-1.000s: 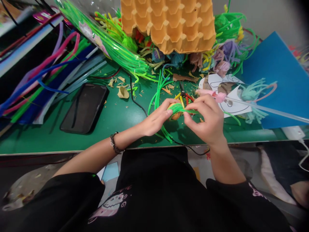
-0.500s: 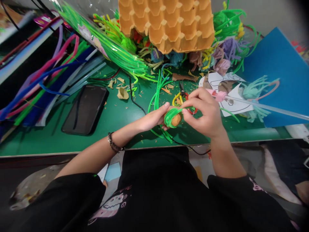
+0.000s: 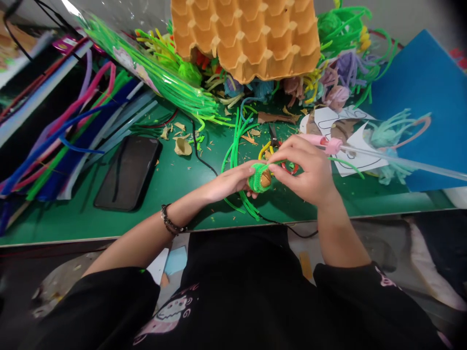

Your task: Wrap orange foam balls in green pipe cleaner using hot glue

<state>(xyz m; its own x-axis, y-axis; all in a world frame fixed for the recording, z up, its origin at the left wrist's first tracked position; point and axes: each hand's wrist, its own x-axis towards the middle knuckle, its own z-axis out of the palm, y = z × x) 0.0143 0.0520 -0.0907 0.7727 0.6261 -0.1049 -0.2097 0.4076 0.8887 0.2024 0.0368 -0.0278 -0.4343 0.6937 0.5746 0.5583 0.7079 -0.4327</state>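
Observation:
A small brown rounded piece (image 3: 266, 179), partly wrapped in green pipe cleaner (image 3: 256, 180), sits in my left hand (image 3: 237, 180). My left fingers are curled behind and under it, with the thumb along its top. My right hand (image 3: 304, 167) pinches the pipe cleaner's free end between thumb and forefinger, right at the piece's upper right side. Loose green pipe cleaners (image 3: 237, 141) lie on the table under and behind my left hand. Just behind my right fingers are pliers or cutters with red handles (image 3: 290, 168), partly hidden, and a yellow-handled tool (image 3: 264, 150).
A phone (image 3: 127, 172) lies left on the green table (image 3: 189, 180). Bundles of coloured pipe cleaners (image 3: 83, 112) are at far left. An egg tray (image 3: 248, 39) rests on yarn-like bundles at the back. On the right are a glue gun (image 3: 332, 145), paper cut-outs (image 3: 350, 131) and a blue sheet (image 3: 419, 107).
More green now covers the brown piece, and the pinched end is shorter between my hands. My right hand has shifted slightly left, closer to the piece.

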